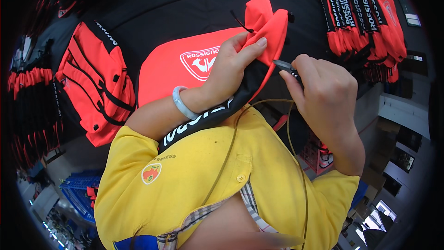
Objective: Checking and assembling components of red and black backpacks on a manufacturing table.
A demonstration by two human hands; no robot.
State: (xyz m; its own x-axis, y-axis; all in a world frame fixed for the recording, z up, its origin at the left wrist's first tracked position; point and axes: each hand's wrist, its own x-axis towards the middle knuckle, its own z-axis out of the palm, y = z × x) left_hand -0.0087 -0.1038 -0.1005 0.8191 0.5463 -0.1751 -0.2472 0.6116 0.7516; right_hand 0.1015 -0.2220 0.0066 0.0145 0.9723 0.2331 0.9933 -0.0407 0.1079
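Observation:
A red and black bag point(159, 71) with a white crest lies in front of me, its black side turned toward my body. My left hand point(231, 62), a pale bangle on its wrist, is closed on the bag's gathered red corner point(273, 30), with the thumb on top. A short black cord sticks out beside those fingers. In my right hand point(326, 92) is a small pair of dark metal thread snips point(284, 65). Their tip meets the bag's red edge just right of my left hand. My right fingers partly hide the handles.
Another red bag with black straps point(97, 83) lies at left. Stacks of folded red and black bags stand at far left point(34, 106) and far right point(365, 23). Below are a blue crate point(76, 194) and a pink crate point(314, 157). A yellowish cord point(233, 143) hangs across my shirt.

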